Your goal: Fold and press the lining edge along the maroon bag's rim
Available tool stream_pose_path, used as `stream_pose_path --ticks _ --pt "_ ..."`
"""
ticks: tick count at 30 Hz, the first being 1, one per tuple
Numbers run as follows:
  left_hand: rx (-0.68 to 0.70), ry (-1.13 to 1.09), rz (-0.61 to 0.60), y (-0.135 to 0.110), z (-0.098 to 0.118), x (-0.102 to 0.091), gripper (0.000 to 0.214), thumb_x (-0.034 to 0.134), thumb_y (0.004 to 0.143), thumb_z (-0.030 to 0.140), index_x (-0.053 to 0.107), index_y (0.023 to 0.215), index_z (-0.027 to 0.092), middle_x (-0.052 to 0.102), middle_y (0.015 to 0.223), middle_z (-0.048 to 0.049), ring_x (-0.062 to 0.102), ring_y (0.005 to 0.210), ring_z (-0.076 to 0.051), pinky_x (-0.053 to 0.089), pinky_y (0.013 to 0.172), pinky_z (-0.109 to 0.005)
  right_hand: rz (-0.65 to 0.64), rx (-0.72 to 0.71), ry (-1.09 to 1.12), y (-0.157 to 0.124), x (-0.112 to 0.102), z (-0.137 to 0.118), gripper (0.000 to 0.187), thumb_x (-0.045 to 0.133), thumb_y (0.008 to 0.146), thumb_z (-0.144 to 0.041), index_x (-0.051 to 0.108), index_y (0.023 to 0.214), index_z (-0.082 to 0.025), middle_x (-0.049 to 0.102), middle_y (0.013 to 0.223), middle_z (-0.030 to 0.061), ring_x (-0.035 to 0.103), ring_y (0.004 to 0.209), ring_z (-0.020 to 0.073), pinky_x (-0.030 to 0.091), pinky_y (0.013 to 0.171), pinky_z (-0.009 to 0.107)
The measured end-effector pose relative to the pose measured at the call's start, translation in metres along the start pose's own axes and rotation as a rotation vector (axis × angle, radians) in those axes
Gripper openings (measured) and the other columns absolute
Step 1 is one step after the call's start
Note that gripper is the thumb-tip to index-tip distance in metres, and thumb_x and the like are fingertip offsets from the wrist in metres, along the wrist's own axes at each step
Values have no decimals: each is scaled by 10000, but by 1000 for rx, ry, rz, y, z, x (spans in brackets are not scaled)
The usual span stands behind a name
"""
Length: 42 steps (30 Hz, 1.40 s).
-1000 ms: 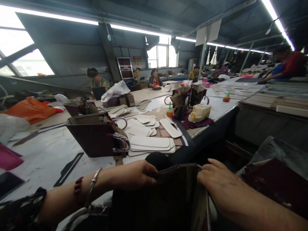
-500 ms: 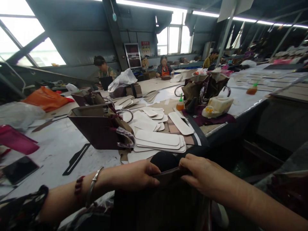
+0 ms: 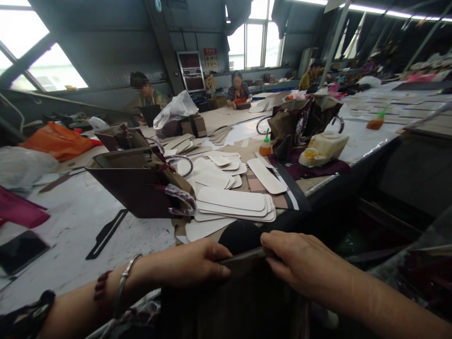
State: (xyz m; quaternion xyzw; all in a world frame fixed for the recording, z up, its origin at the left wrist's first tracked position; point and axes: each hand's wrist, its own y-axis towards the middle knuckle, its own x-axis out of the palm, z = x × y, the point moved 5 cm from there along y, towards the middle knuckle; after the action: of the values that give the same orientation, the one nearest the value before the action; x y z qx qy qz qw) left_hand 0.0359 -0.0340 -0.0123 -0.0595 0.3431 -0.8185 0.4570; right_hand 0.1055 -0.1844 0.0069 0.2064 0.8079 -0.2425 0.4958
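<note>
At the table's front edge, a dark brown bag [image 3: 233, 301] is upright between my hands, its lower part lost in shadow. My left hand [image 3: 206, 259] pinches the left part of its top edge between thumb and fingers. My right hand [image 3: 294, 256] is closed on the same edge farther right, fingertips partly hidden behind the rim. A round black piece [image 3: 240, 237] shows just behind the edge. Beyond it lies a stack of white rounded panels [image 3: 231, 200]. A maroon handbag [image 3: 129, 188] with plastic-wrapped handles stands to the left of the stack.
More handbags [image 3: 303, 122], a glue bottle [image 3: 265, 145] with a green tip and a yellowish plastic container [image 3: 326, 147] stand farther back. On the left lie a black slotted template [image 3: 106, 235], a phone-like dark slab [image 3: 23, 252] and an orange bag [image 3: 58, 141]. Co-workers sit across the table.
The head view has tipped down slightly. Both hands keep their hold on the bag's top edge, with only a small shift in position.
</note>
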Motion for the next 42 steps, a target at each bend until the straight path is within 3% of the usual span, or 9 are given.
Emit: stream_pose_path --ticks 9,16,25,38,42 --pt "-4 -101 -51 1 -1 1 272 520 776 318 597 979 155 590 816 -10 492 670 -123 392 633 -214 -34 34 344 6 10 15 43 505 726 -198 469 702 -195 498 628 -39 441 570 94 295 510 191" --pt "-30 -156 -56 3 0 2 258 523 777 297 599 979 155 615 857 -18 518 703 -135 403 654 -219 36 62 220 9 9 14 91 477 763 -218 494 676 -198 545 695 -8 503 641 124 319 561 219" --pt "-20 -186 -83 5 -2 3 265 520 779 281 597 977 122 625 882 -48 535 730 -156 409 658 -230 20 135 98 11 10 9 97 472 788 -237 509 704 -207 581 743 18 563 705 169 332 591 264" --pt "-6 -195 -104 4 -4 4 277 513 787 312 597 1010 170 637 918 -22 566 766 -164 431 690 -236 30 219 133 11 14 18 45 503 764 -245 471 773 -214 601 760 24 575 696 178 338 576 263" --pt "-14 -180 -92 3 -5 4 282 520 785 323 601 1005 166 640 917 -22 571 771 -167 435 683 -232 47 218 212 12 17 19 149 524 739 -206 446 862 -236 606 750 -1 576 696 166 339 595 255"
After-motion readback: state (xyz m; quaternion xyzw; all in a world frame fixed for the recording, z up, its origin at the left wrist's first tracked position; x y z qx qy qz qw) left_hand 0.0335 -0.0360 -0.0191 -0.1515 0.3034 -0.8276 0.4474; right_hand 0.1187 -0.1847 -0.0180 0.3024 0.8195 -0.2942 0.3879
